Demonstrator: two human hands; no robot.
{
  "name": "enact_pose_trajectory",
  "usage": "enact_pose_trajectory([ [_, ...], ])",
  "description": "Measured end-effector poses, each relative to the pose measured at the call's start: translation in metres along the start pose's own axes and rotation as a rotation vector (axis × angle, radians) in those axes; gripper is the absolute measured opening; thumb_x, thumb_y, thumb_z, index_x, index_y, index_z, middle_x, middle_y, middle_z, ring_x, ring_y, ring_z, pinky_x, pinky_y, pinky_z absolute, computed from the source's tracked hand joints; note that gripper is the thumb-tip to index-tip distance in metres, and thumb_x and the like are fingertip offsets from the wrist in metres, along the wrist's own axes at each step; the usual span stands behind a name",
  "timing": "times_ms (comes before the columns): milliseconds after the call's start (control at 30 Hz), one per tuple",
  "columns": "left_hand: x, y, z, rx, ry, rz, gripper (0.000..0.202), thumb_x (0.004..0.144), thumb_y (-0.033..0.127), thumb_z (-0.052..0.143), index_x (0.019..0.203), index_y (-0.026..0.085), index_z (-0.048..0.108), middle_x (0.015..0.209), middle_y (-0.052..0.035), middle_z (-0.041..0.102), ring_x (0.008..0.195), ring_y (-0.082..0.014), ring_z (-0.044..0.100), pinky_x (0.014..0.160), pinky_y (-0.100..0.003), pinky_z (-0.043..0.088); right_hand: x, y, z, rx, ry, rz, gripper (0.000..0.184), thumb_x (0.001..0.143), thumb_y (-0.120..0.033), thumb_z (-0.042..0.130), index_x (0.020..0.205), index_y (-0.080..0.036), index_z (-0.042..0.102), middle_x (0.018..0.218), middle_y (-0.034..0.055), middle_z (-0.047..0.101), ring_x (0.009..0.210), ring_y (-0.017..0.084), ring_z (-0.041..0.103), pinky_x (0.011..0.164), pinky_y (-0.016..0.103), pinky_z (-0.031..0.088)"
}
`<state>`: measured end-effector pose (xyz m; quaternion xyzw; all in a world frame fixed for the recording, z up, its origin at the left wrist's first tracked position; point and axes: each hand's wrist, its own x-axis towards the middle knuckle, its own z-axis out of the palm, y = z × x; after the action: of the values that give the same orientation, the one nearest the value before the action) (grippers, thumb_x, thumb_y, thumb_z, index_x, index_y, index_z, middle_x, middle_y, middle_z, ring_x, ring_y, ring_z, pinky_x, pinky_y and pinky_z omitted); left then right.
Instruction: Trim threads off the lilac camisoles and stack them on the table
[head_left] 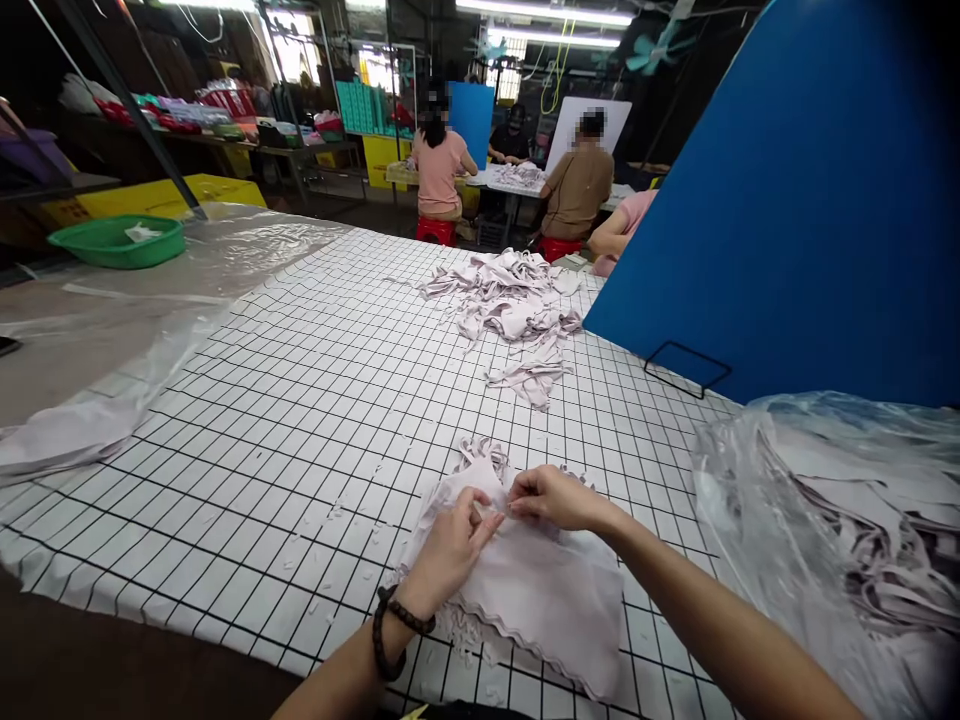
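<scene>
A stack of pale lilac fabric pieces (pixel 551 590) with scalloped edges lies on the black-gridded white table (pixel 300 400) near its front edge. My left hand (pixel 450 545), with a dark bead bracelet on the wrist, rests on the stack and pinches the top piece at its upper edge. My right hand (pixel 551 497) meets it from the right, fingers closed in a pinch on the same edge of fabric. Small fabric scraps (pixel 337 515) are scattered on the table to the left of the stack.
A heap of lilac fabric offcuts (pixel 510 300) lies mid-table. A clear plastic bag of fabric (pixel 847 540) sits at the right, under a blue board (pixel 795 200). Plastic sheeting (pixel 135 330) and a green basin (pixel 116 241) are at left. Several people sit at a far table.
</scene>
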<state>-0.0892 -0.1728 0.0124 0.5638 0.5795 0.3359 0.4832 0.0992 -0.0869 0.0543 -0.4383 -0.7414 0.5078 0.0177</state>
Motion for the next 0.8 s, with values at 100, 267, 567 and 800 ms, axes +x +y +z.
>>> enact_pose_trajectory([
  [100,0.003,-0.005,-0.009,0.172,0.015,0.045,0.038,0.079,0.044,0.061,0.109,0.021,0.056,0.065,0.0011,0.057,0.066,-0.0184,0.054,0.062,-0.028,0.037,0.005,0.002,0.007,0.081,0.040,0.006,0.015,0.080,-0.029,0.057,0.083,-0.018,0.068,0.066,0.0009,0.065,0.059,0.013,0.059,0.055,0.022,0.042],
  [267,0.009,-0.015,-0.009,0.250,-0.006,0.048,0.025,0.081,0.038,0.058,0.099,0.021,0.058,0.065,-0.0007,0.058,0.065,-0.0201,0.054,0.061,-0.028,0.033,0.016,-0.001,0.022,0.079,0.099,0.011,0.019,0.079,-0.031,0.057,0.081,-0.017,0.069,0.065,0.0006,0.063,0.057,0.011,0.053,0.052,0.021,0.038],
  [567,0.012,-0.020,-0.008,0.224,0.024,0.057,0.023,0.079,0.037,0.060,0.095,0.021,0.058,0.074,-0.0033,0.060,0.070,-0.0209,0.055,0.061,-0.028,0.033,0.023,-0.008,0.031,-0.066,0.175,0.052,0.017,0.077,-0.031,0.057,0.073,-0.016,0.064,0.069,0.0013,0.065,0.061,0.012,0.054,0.052,0.021,0.036],
  [800,0.014,-0.024,-0.008,0.221,0.013,0.070,0.016,0.082,0.035,0.056,0.087,0.021,0.058,0.078,-0.0055,0.064,0.074,-0.0220,0.057,0.062,-0.028,0.037,0.022,-0.019,0.032,-0.195,0.157,0.039,0.013,0.076,-0.025,0.056,0.072,-0.018,0.066,0.073,0.0025,0.068,0.064,0.014,0.058,0.052,0.022,0.036],
])
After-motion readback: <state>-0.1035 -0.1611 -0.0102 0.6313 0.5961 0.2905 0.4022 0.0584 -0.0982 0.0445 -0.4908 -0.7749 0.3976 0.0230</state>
